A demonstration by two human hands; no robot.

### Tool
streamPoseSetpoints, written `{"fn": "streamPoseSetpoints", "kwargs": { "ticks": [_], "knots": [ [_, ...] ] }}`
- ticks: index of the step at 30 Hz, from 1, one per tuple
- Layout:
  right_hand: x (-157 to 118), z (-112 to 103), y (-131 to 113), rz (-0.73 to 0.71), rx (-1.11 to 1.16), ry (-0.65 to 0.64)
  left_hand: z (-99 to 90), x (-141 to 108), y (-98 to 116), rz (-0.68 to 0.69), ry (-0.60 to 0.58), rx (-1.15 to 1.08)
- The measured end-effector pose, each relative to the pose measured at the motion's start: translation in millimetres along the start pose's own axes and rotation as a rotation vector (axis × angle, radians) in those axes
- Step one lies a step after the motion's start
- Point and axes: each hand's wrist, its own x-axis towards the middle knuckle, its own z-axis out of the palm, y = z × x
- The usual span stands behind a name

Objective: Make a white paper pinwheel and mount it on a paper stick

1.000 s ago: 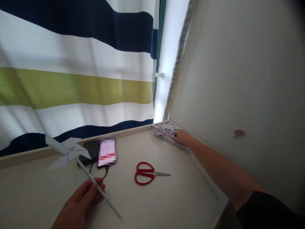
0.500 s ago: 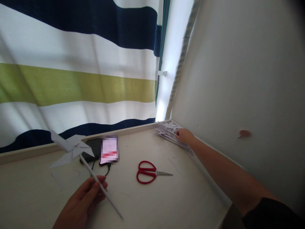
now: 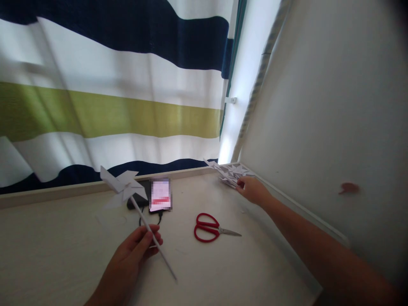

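Note:
A white paper pinwheel (image 3: 126, 187) is pinched in my left hand (image 3: 140, 248) by its thin rolled stick, tilted with the blades up to the left. At the far corner of the table, my right hand (image 3: 253, 190) is closed on the sticks of several white paper pinwheels (image 3: 231, 173) bunched together. Its fingertips are partly hidden, so how many sticks it grips I cannot make out. Red-handled scissors (image 3: 208, 228) lie on the table between my hands, blades pointing right.
A phone with a lit, blurred screen (image 3: 160, 194) lies behind my left hand, with a black cable (image 3: 160, 219) and a dark device (image 3: 136, 200) beside it. The pale table (image 3: 204, 272) has a raised rim against a striped curtain (image 3: 143, 114) and a white wall (image 3: 334, 106).
The view has swung a little to the left. My right hand has shifted on the pinwheel bunch, and the stick ends that showed beyond it are out of sight. The left hand keeps its pinwheel.

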Motion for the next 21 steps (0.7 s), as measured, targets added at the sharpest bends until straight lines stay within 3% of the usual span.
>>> {"fn": "streamPoseSetpoints", "kwargs": {
  "ticks": [6,12,16,21],
  "knots": [
    [-48,7,-81,-0.207,0.201,0.029,-0.6,2,-8,0.049,-0.089,-0.073],
    [-82,18,-152,-0.225,0.552,-0.153,1.1,-3,-9,0.107,-0.106,-0.097],
    [-91,21,-178,-0.222,0.658,-0.196,1.0,-7,-5,0.125,-0.117,-0.119],
    [-95,29,-181,-0.185,0.702,-0.181,0.9,-9,-1,0.151,-0.085,-0.149]
  ]
}}
